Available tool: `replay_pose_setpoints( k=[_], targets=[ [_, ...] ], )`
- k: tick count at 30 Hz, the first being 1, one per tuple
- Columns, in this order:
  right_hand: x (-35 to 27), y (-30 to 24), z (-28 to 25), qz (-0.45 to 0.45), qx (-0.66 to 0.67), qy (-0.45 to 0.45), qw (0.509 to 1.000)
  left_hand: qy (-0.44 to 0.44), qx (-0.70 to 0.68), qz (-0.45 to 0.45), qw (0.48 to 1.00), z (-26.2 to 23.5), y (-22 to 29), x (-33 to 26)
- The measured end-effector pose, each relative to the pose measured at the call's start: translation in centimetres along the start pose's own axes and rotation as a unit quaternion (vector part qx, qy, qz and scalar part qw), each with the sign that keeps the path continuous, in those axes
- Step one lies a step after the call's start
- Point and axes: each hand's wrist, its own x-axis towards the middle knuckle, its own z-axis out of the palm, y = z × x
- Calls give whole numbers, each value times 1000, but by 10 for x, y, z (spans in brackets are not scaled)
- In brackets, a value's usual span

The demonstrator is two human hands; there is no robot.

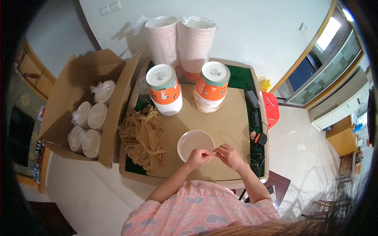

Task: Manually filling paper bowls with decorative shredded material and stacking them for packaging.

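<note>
In front of me a white paper tub [193,142] stands with its mouth up on the brown board. My left hand [199,158] is over its near right rim, thumb and fingers pinched together. Right beside it, my right hand [228,156] is also closed in a pinch, the fingertips of both hands almost meeting. Whatever they pinch is too small to make out. To the left lies a heap of tan twine cords [143,137]. Beyond the tub are two upside-down stacks of tubs, a left orange-printed stack [164,92] and a right stack [212,84] with cords around its foot.
Two tall stacks of white tubs [162,41] in clear plastic stand at the table's back. An open cardboard box [59,118] at the left holds several wrapped tub stacks. Black adapters and cables [256,118] line the right edge, with a red stool [271,108] beyond.
</note>
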Motion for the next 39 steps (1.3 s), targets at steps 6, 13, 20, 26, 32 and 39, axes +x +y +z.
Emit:
replay_pose_setpoints(
  k=[6, 13, 20, 26, 32, 39],
  targets=[
    [1, -1, -5, -41, -37, -18, 998, 0, -19, -6, 1000, 0, 5, -3],
    [-2, 5, 15, 4, -28, 35, 999, -30, -13, -18, 999, -2, 1, -3],
    [-5, 16, 40, 72, 34, 64, 995, 219, 137, 105, 960, -36, 7, -4],
    [-7, 26, 54, 93, 27, 66, 993, 61, 279, 187, 940, -18, -4, -5],
    [-8, 29, 59, 103, 41, 81, 991, 30, 169, 57, 984, 6, -24, 1],
    [-7, 33, 60, 107, 60, 78, 989, 70, 104, 150, 981, -7, -18, 2]
  ],
)
